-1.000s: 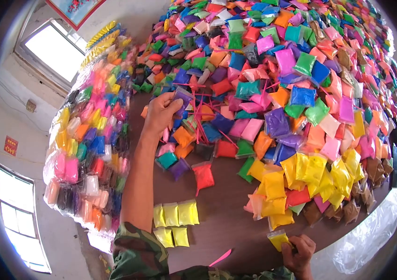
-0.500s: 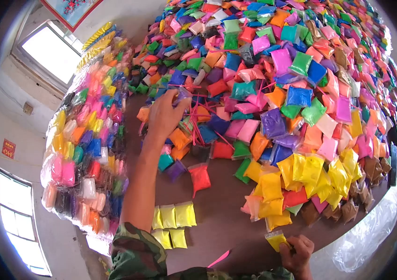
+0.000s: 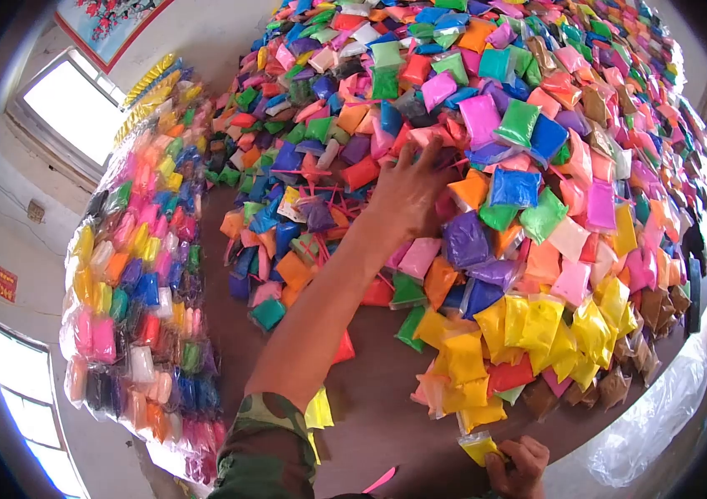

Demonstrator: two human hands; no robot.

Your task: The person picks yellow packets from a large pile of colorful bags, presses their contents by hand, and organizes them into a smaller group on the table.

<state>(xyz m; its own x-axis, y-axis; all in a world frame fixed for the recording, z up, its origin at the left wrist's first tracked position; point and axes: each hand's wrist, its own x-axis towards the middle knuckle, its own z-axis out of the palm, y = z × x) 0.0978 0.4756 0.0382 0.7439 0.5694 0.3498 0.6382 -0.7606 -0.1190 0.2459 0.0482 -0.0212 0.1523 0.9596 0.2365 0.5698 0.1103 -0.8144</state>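
Note:
My left hand [image 3: 407, 195] stretches over the big heap of small coloured plastic packets [image 3: 528, 187]. Its fingers are apart and touch the pile close to pink and orange packets; part of the palm side is hidden. At the bottom right, my right hand [image 3: 521, 467] pinches a yellow packet [image 3: 480, 447] by its edge, just above the dark table [image 3: 387, 374]. Above that hand lies a cluster of yellow packets [image 3: 462, 358]. Flat pale-yellow packets [image 3: 318, 412] are mostly covered by my left forearm.
A tall stack of bagged coloured packets [image 3: 150, 274] stands on the left. Pink plastic strips [image 3: 312, 187] lie among the pile, and one pink strip [image 3: 381, 480] is near the table's front edge. Clear plastic sheeting [image 3: 653, 424] hangs at the right.
My left hand has moved right across the heap, away from a purple packet. My right hand still holds the yellow packet, slightly lower in view. The camera view has shifted a little.

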